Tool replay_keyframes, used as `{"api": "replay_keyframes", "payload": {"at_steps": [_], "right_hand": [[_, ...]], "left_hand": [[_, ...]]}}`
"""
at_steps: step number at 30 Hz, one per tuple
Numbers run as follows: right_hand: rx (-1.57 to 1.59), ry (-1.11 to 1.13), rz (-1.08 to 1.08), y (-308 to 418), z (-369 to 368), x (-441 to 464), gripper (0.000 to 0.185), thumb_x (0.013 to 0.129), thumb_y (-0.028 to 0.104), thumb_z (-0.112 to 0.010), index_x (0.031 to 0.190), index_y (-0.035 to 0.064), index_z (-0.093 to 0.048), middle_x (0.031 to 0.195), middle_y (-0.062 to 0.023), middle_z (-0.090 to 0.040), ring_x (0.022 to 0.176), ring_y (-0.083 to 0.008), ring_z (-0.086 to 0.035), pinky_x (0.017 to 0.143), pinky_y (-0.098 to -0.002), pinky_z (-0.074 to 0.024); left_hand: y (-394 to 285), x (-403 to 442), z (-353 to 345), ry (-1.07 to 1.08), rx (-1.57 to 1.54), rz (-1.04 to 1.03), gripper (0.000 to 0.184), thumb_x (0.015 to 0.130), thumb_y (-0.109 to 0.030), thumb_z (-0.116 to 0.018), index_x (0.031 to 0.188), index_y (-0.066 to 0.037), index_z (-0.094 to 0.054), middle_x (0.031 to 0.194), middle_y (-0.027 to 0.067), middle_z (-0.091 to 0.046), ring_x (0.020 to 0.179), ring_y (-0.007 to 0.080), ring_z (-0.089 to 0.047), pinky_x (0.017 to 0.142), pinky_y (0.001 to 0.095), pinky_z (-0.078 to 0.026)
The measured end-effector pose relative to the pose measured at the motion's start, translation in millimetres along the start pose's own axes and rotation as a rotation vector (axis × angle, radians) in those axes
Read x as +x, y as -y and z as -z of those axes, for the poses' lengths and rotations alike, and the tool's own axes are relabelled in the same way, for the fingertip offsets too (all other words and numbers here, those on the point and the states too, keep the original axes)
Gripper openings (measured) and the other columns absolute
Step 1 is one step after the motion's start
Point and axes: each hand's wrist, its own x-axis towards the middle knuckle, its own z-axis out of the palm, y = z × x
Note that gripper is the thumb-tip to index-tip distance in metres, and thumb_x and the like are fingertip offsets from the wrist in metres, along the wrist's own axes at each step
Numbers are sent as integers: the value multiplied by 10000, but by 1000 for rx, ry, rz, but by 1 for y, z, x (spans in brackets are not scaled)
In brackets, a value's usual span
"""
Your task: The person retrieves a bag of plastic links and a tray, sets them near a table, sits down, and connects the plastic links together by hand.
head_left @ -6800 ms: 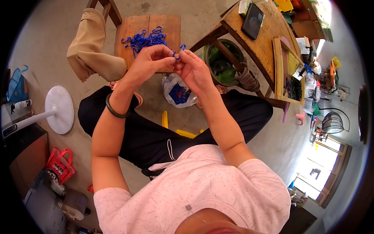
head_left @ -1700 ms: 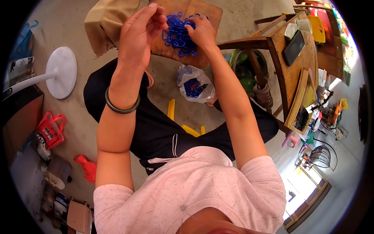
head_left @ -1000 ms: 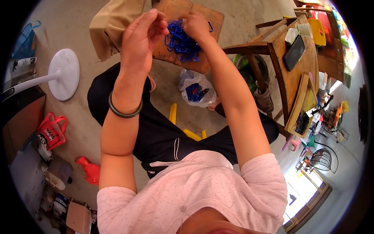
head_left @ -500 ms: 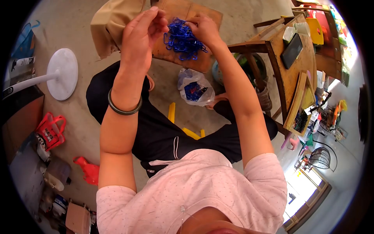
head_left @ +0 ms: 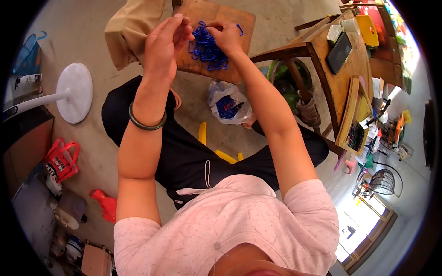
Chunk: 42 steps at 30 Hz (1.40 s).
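Note:
A tangled pile of small blue wire hooks (head_left: 205, 48) lies on a brown wooden stool top (head_left: 237, 57). My right hand (head_left: 226, 39) reaches in from the right, thumb and fingertips pinched together at the pile's upper edge on some of the hooks. One loose blue hook (head_left: 240, 29) lies just right of its knuckles. Beside the pile on the left, my left hand (head_left: 165, 41) is raised with its fingers curled towards the thumb; whatever is between them is hidden. A dark bangle (head_left: 147, 123) circles the left forearm.
A clear plastic bag (head_left: 230, 106) with more blue pieces stands on the floor below the stool. Tan cloth (head_left: 131, 32) hangs at the stool's left. On the right, a wooden chair (head_left: 324, 78) bears a phone (head_left: 339, 53). A white round stand (head_left: 74, 94) is at left.
My right hand has shifted left over the pile, and a loose hook now shows at its right. My left hand stays nearly in place. The view has shifted slightly.

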Motion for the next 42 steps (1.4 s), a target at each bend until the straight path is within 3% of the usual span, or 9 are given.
{"api": "replay_keyframes", "payload": {"at_steps": [3,6,9,21,33,36,42], "right_hand": [[-118,-100,63,6,1,-4,131,800,111,-679,851,-9,-696,813,-75,-689,713,-149,-642,653,-278,-516],[431,4,-397,22,19,-13,133,835,98,-660,917,-5,-678,809,-59,-666,721,-148,-635,652,-275,-517],[947,100,-529,41,40,-31,152,868,102,-647,990,12,-640,823,-39,-645,748,-140,-629,668,-270,-519],[1254,251,-512,94,71,-71,87,894,84,-612,972,46,-604,852,-35,-635,769,-139,-620,692,-291,-516],[1299,256,-511,107,77,-79,77,907,111,-593,956,53,-601,861,-44,-635,776,-140,-602,715,-304,-495],[1198,144,-505,95,75,-77,105,892,122,-618,961,45,-599,866,-50,-641,764,-137,-608,692,-286,-498],[578,-138,-510,11,84,-32,158,854,143,-671,946,21,-628,809,-52,-658,713,-135,-631,607,-254,-490]], "left_hand": [[-1,0,3,0,3,-9,210,930,-233,-582,945,-29,-629,818,18,-617,751,106,-587,699,221,-478],[0,1,3,10,-2,-9,209,931,-232,-580,950,-30,-629,818,19,-618,755,107,-587,699,222,-474],[1,1,1,14,16,0,208,932,-231,-578,957,-31,-630,821,21,-618,758,105,-586,707,223,-474],[15,-6,-10,147,222,141,196,925,-259,-595,980,-81,-656,856,-26,-637,746,52,-580,689,183,-427],[24,-5,-9,220,253,223,195,925,-271,-601,968,-89,-655,864,-26,-642,766,53,-578,681,193,-433],[18,-10,-15,145,236,205,198,925,-258,-595,981,-76,-652,877,-15,-641,751,59,-579,669,195,-425],[13,-10,-12,68,113,106,215,927,-233,-582,995,-40,-648,866,8,-639,717,72,-581,645,191,-414]]}}
